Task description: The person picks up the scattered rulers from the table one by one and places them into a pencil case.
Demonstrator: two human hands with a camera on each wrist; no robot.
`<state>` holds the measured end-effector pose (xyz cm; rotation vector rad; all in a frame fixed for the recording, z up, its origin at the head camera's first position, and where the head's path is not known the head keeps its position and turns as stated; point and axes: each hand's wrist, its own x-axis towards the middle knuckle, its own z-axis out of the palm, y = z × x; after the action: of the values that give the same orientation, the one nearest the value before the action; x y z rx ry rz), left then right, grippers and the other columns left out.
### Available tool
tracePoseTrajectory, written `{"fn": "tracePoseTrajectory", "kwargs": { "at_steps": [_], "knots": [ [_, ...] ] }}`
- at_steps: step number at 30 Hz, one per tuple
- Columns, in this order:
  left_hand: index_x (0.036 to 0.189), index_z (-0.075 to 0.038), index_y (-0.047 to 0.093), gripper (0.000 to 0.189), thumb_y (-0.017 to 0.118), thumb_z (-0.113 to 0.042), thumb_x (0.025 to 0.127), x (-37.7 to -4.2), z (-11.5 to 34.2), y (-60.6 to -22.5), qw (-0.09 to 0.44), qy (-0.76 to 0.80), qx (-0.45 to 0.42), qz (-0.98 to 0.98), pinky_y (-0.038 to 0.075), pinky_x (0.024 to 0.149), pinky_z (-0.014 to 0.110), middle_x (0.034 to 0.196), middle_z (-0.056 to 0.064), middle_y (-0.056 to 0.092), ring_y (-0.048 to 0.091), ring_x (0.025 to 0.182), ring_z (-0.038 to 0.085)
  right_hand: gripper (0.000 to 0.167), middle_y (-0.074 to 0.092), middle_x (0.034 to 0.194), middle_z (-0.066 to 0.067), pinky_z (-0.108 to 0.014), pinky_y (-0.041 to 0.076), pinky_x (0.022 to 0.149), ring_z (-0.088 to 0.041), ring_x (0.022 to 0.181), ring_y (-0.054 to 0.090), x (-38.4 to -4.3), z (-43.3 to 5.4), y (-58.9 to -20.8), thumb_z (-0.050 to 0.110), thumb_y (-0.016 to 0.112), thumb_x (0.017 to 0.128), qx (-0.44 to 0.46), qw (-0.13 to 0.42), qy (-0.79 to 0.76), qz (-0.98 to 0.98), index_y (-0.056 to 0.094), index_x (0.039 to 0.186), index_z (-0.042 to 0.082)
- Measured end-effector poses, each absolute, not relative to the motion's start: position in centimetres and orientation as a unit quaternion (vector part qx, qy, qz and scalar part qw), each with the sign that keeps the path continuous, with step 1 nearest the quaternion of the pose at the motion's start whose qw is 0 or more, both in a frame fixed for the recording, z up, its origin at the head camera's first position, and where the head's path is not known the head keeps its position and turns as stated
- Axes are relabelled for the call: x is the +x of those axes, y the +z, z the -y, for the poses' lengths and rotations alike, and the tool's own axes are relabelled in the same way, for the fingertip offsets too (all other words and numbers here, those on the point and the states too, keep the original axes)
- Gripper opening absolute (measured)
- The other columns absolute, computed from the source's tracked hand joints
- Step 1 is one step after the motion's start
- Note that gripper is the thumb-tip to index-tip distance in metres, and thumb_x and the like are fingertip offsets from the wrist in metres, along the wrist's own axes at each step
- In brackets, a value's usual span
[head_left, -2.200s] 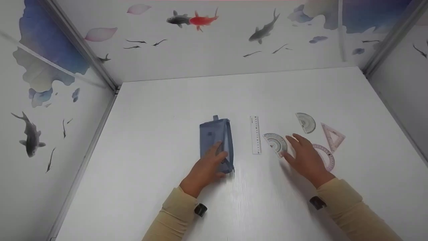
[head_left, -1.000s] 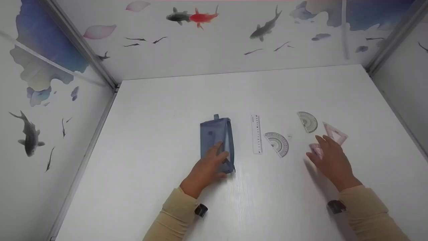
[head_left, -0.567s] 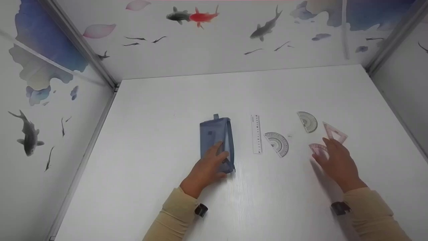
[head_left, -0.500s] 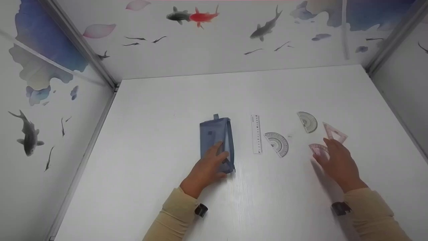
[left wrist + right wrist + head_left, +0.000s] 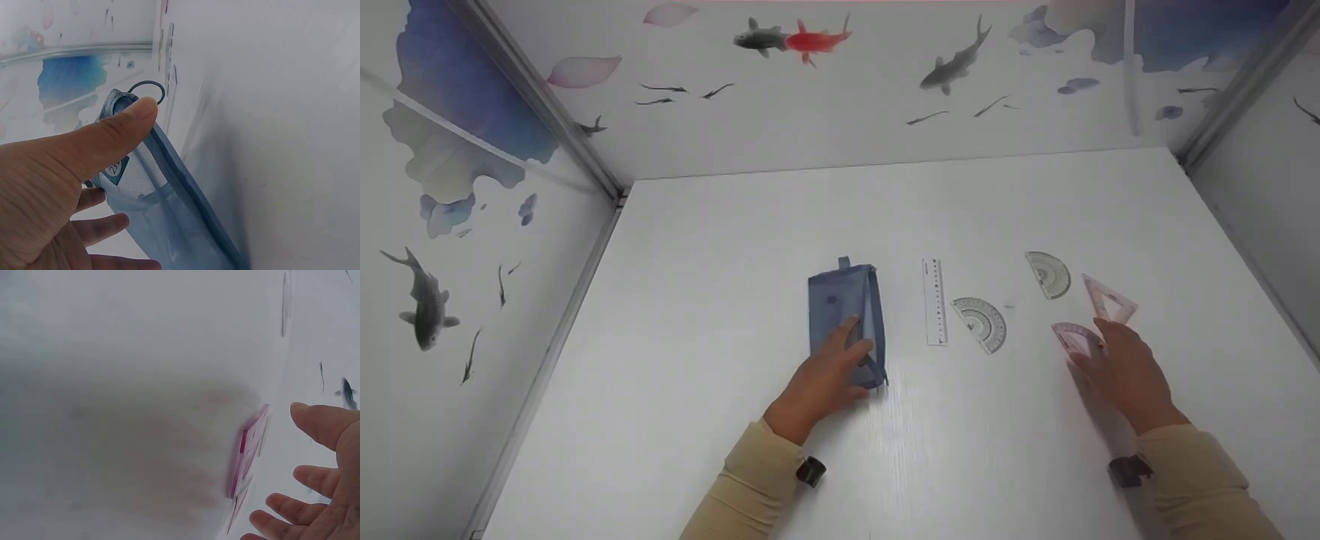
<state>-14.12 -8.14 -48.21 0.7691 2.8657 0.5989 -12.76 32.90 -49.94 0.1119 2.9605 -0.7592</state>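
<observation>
In the head view my left hand point(image 5: 816, 382) rests on a blue mesh pencil case point(image 5: 831, 300), fingers extended across its lower part. The left wrist view shows my thumb point(image 5: 132, 121) over the case's zipped edge, near a dark ring point(image 5: 149, 83). My right hand point(image 5: 1129, 375) hovers with spread fingers at a pink protractor point(image 5: 1065, 334), covering part of it. In the right wrist view its fingers point(image 5: 318, 424) stand apart from the pink protractor's edge point(image 5: 247, 447). A pink set square point(image 5: 1094, 287) lies just beyond the right fingertips.
A clear ruler point(image 5: 934, 301) lies right of the pencil case. Two clear protractors lie flat, the nearer protractor point(image 5: 990, 319) beside the ruler and the farther protractor point(image 5: 1057, 274) behind it. White walls point(image 5: 840, 127) with painted fish enclose the white table point(image 5: 660, 337).
My right hand has moved right, from the nearer clear protractor to the pink one, then slightly back, baring more of it. My left hand has stayed on the pencil case.
</observation>
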Motion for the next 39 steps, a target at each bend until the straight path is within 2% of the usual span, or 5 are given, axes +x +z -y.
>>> {"fn": "tracePoseTrajectory", "kwargs": {
  "at_steps": [14, 33, 39],
  "knots": [
    [0.129, -0.020, 0.050, 0.062, 0.083, -0.020, 0.076, -14.2, 8.1, -48.2, 0.058, 0.199, 0.255, -0.944, 0.049, 0.096, 0.041, 0.155, 0.015, 0.026, 0.037, 0.137, 0.035, 0.068, 0.034, 0.136, -0.042, -0.066, 0.026, 0.101, -0.057, 0.127, 0.030, -12.9, -33.6, -50.2, 0.019, 0.061, 0.092, 0.056, 0.064, -0.263, -0.961, 0.029, 0.140, -0.016],
    [0.127, -0.019, 0.050, 0.062, 0.083, -0.021, 0.075, -14.3, 8.0, -48.0, 0.063, 0.204, 0.255, -0.943, 0.052, 0.089, 0.041, 0.155, 0.015, 0.026, 0.037, 0.137, 0.036, 0.071, 0.037, 0.136, -0.041, -0.066, 0.030, 0.101, -0.057, 0.126, 0.033, -13.5, -33.5, -49.7, 0.021, 0.065, 0.091, 0.106, 0.120, -0.283, -0.946, 0.030, 0.141, -0.014],
    [0.126, -0.020, 0.050, 0.060, 0.083, -0.021, 0.075, -14.4, 8.0, -48.1, 0.070, 0.208, 0.253, -0.942, 0.051, 0.093, 0.042, 0.156, 0.014, 0.025, 0.036, 0.138, 0.034, 0.071, 0.040, 0.132, -0.041, -0.065, 0.031, 0.100, -0.056, 0.124, 0.036, -13.8, -33.7, -49.9, 0.020, 0.067, 0.089, 0.104, 0.120, -0.280, -0.947, 0.032, 0.140, -0.015]
  ]
}}
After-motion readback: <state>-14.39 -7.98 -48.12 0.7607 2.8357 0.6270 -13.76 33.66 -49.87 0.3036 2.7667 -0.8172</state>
